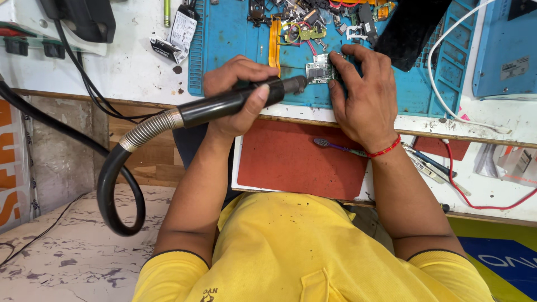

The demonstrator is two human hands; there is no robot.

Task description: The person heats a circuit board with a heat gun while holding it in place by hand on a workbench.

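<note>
My left hand (235,92) grips a black hot-air wand (224,103) whose ribbed hose (120,168) loops down to the left. Its metal nozzle (296,85) points at a small silver circuit board (319,70) lying on the blue work mat (235,33). My right hand (363,98) rests on the mat with its thumb and fingers pinching the board's right side and steadying it. A red thread band circles that wrist.
A red pad (302,159) lies at the bench's near edge with a purple toothbrush (335,147) on it. Several loose phone parts and an orange flex cable (274,39) crowd the mat's far side. White cable (442,95) and red wire (475,201) run at right.
</note>
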